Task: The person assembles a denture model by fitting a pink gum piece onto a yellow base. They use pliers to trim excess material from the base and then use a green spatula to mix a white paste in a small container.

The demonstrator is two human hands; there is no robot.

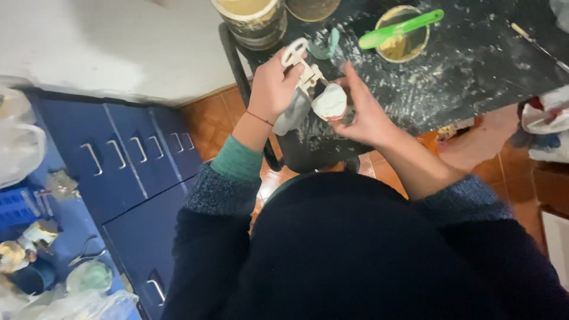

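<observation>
Dough lump [329, 102] being pinched at the dusty worktop [474, 65] edge.
Right hand [364, 115] is closing around it while left hand [274, 86] is gripping a white press tool [302, 62]; soft dough is likely slipping toward the floor [207, 121].

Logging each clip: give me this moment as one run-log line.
left hand: grips white scissor-like tool | right hand: holds white rounded lump at tool | surface: dusty black table | nearby: green spatula on bowl

Dark navy jumper, green cuff, red wrist thread
</observation>
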